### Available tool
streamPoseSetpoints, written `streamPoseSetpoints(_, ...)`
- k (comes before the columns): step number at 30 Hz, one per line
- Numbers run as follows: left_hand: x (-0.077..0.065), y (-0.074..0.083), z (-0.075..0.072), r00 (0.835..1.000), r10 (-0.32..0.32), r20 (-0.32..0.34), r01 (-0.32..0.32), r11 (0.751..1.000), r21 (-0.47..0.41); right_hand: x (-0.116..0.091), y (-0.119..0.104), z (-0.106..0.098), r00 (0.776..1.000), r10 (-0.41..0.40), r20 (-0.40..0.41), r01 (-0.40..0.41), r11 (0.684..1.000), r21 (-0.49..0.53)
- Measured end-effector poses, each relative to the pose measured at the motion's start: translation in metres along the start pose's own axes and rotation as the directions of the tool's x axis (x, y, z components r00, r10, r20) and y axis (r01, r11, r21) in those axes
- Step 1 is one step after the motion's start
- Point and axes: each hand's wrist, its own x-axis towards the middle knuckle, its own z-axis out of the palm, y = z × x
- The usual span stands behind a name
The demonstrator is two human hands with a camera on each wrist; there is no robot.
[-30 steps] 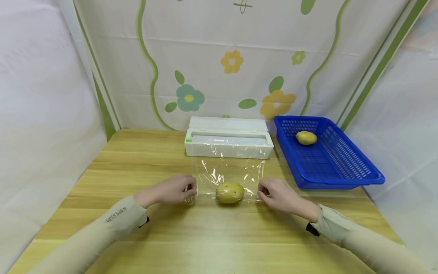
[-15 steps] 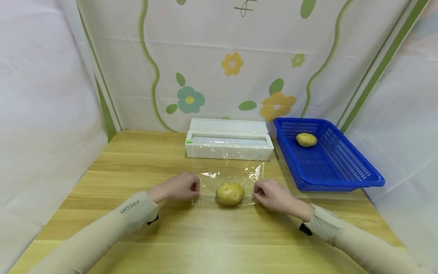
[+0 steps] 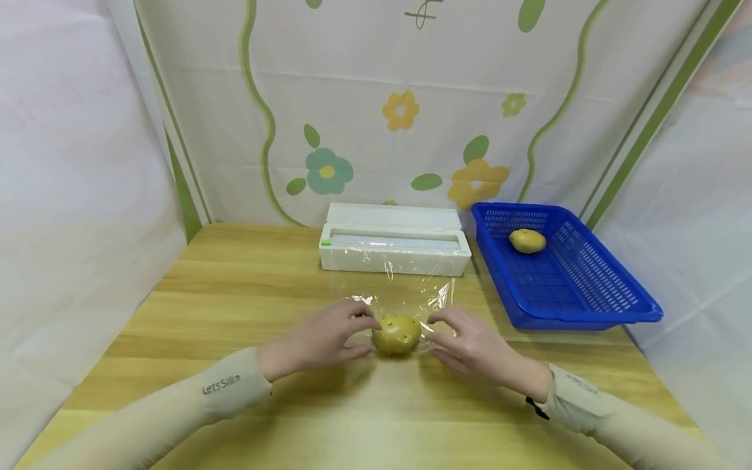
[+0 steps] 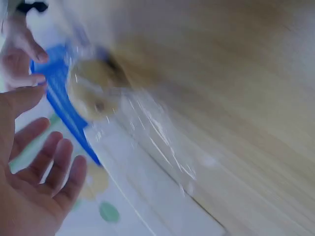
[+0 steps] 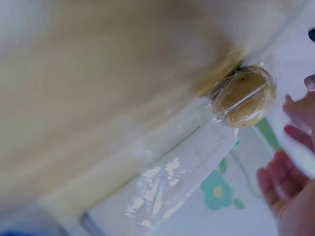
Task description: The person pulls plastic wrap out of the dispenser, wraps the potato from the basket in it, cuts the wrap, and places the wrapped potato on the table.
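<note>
Stretching in from the far left of the potato [image 3: 396, 335], a beige sleeve [image 3: 170, 408] is marked with dark lettering near its cuff. Just left of the potato, the left hand [image 3: 326, 336] is held with thumb and fingers parted and gently bent; nothing is gripped by it. In the head view its fingertips are seen to overlap the left end of the potato, but whether that end is touched cannot be told. Behind the potato, a white box [image 3: 382, 262] is set with its lid raised; a green tab [image 3: 326, 242] is mounted at its left end, and a roll [image 3: 395, 243] is held inside. Clear film [image 3: 405, 294] is draped from the box front over the potato, and its creases are shown by both wrist views. The potato itself is placed on the wooden table [image 3: 358, 427], between the two hands, with its long axis laid left to right, roughly parallel to the box's length; one rounded end is pointed at each hand. Just right of the potato, the right hand [image 3: 470, 343] is likewise held spread, fingers slightly curved, with nothing grasped. Behind and to the right of the potato, a blue basket [image 3: 564, 320] is placed, in which a second potato [image 3: 527, 241] is laid toward the back.
</note>
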Motion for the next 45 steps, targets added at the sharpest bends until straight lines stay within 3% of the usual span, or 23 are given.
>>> streamPoseSetpoints(3,0.007,0.003,0.01,0.99,0.132,-0.04,-0.128,0.987,0.095,0.01,-0.002,0.003,0.992,-0.121,0.04,0.122,0.992,-0.018)
streamPoseSetpoints(7,0.011,0.0,0.021,0.99,0.137,-0.027,-0.133,0.984,0.116,0.015,-0.001,0.011,0.984,-0.133,0.12,0.137,0.99,-0.024)
streamPoseSetpoints(12,0.014,-0.007,0.024,0.996,0.081,-0.025,-0.079,0.993,0.085,0.011,0.009,0.019,0.985,-0.078,0.157,0.073,0.997,0.039)
streamPoseSetpoints(16,0.02,-0.013,0.026,1.0,-0.015,-0.01,0.015,0.999,0.045,0.009,0.019,0.022,0.983,0.021,0.182,-0.037,0.996,0.085)
streamPoseSetpoints(21,0.027,-0.021,0.031,0.986,-0.161,0.039,0.162,0.987,-0.013,0.012,0.025,0.024,0.943,0.207,0.262,-0.226,0.973,0.048)
streamPoseSetpoints(27,0.037,-0.029,0.038,0.961,-0.27,0.057,0.272,0.962,-0.036,0.022,0.027,0.034,0.873,0.378,0.308,-0.397,0.918,0.0)
streamPoseSetpoints(34,0.04,-0.034,0.051,0.94,-0.332,0.078,0.337,0.94,-0.048,0.023,0.03,0.048,0.768,0.525,0.366,-0.599,0.791,0.125)
streamPoseSetpoints(36,0.041,-0.036,0.053,0.944,-0.322,0.066,0.325,0.944,-0.047,0.023,0.033,0.051,0.762,0.533,0.368,-0.622,0.762,0.182)
streamPoseSetpoints(40,0.046,-0.04,0.052,0.955,-0.292,0.044,0.293,0.956,-0.025,0.025,0.041,0.052,0.781,0.522,0.344,-0.616,0.736,0.282)
streamPoseSetpoints(42,0.048,-0.04,0.048,0.953,-0.297,0.064,0.299,0.954,-0.032,0.026,0.043,0.049,0.781,0.513,0.357,-0.618,0.719,0.319)
streamPoseSetpoints(45,0.049,-0.039,0.04,0.946,-0.308,0.103,0.315,0.947,-0.059,0.026,0.046,0.043,0.764,0.504,0.403,-0.637,0.688,0.346)
